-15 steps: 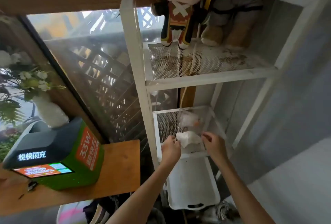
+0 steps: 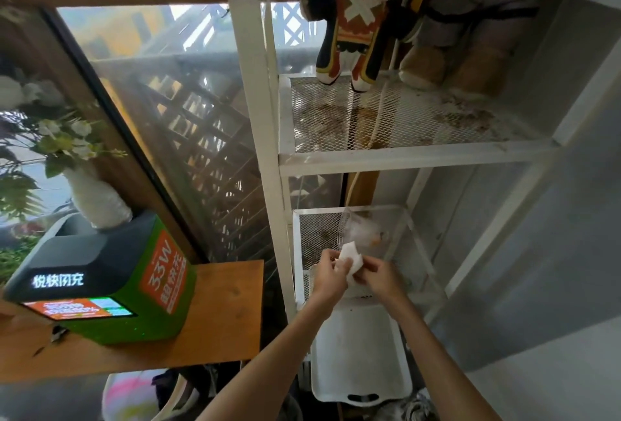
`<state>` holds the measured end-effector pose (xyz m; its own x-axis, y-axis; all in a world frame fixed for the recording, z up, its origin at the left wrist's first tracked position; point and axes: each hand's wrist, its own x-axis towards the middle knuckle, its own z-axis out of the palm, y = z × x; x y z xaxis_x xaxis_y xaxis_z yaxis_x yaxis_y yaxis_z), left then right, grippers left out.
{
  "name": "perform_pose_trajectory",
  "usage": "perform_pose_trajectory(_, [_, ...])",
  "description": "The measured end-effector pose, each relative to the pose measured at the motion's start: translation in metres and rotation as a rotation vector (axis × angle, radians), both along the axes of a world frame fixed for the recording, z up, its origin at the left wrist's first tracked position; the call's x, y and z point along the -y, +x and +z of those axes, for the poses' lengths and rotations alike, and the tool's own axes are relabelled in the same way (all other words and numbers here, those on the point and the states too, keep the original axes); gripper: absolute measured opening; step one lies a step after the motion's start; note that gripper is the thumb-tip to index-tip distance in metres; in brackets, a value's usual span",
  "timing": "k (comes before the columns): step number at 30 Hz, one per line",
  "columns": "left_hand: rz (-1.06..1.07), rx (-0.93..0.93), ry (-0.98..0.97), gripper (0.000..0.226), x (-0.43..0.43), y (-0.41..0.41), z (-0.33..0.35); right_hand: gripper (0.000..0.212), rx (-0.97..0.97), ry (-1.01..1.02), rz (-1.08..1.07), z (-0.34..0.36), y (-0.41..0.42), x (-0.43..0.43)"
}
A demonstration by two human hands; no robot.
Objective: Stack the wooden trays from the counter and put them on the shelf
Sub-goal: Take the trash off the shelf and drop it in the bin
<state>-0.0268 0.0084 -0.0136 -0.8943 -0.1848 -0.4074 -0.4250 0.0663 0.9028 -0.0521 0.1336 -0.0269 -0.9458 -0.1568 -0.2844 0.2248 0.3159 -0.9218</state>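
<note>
No wooden tray shows in this view. My left hand (image 2: 329, 274) and my right hand (image 2: 381, 277) are together in front of the lower mesh shelf (image 2: 416, 252) of a white metal rack (image 2: 262, 118). Both pinch a white crumpled tissue (image 2: 351, 257) between them. Behind the tissue a clear plastic bag (image 2: 361, 230) lies on that shelf. The upper mesh shelf (image 2: 403, 118) is stained brown and carries a plush doll (image 2: 363, 17) at its back.
A white plastic tray (image 2: 359, 363) sits below the hands at the rack's foot. To the left, a wooden counter (image 2: 215, 330) holds a green charging box (image 2: 111, 286) and a white vase with flowers (image 2: 97, 198). A grey wall (image 2: 537, 269) closes the right side.
My hands have come closer together and lifted the tissue slightly off the shelf. The camera has moved nearer the rack.
</note>
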Motion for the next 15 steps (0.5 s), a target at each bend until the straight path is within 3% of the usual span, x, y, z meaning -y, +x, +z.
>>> perform_pose_trajectory(3, [0.018,-0.006,0.045,0.022,0.002,-0.002,0.002,0.029,0.031,-0.061,0.106,0.004,-0.003,0.001])
perform_pose_trajectory(6, [0.045,-0.047,-0.047,0.018,0.009,-0.004,0.002,0.033,-0.011,-0.011,0.133,0.009,-0.008,0.003])
perform_pose_trajectory(10, [0.059,-0.088,-0.25,0.036,0.015,-0.01,0.004,0.027,-0.191,0.22,0.027,0.015,-0.016,-0.004])
perform_pose_trajectory(15, [0.027,0.109,-0.515,0.029,0.015,-0.014,0.005,0.03,-0.433,0.512,-0.016,0.025,-0.032,-0.008])
